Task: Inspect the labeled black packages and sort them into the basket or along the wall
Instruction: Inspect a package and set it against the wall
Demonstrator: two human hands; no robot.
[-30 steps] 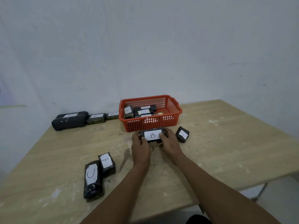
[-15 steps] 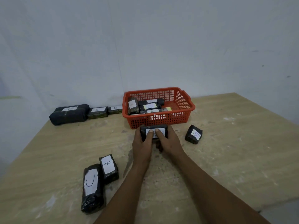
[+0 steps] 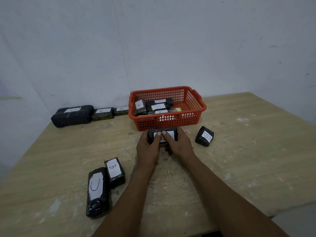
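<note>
Both hands hold one small black package (image 3: pixel 171 133) with a white label just in front of the orange basket (image 3: pixel 196 106). My left hand (image 3: pixel 147 150) grips its left end and my right hand (image 3: pixel 178 145) its right end, both thumbs lying across the label and hiding the letter. The basket holds several labeled black packages, marked A and B. A small package marked B (image 3: pixel 204 136) lies to the right of my hands. Nearer me on the left lie a package marked B (image 3: pixel 114 171) and a longer one marked C (image 3: pixel 96 191).
Three black packages line the wall left of the basket: a large one (image 3: pixel 71 115), one marked C (image 3: pixel 102 113) and one marked B (image 3: pixel 121 110). The wooden table (image 3: pixel 248 159) ends at the right and near edges. The white wall stands right behind the basket.
My thumbs have slid over the held package's label, covering the B that was readable before. The package has stayed just in front of the basket while my head shifted.
</note>
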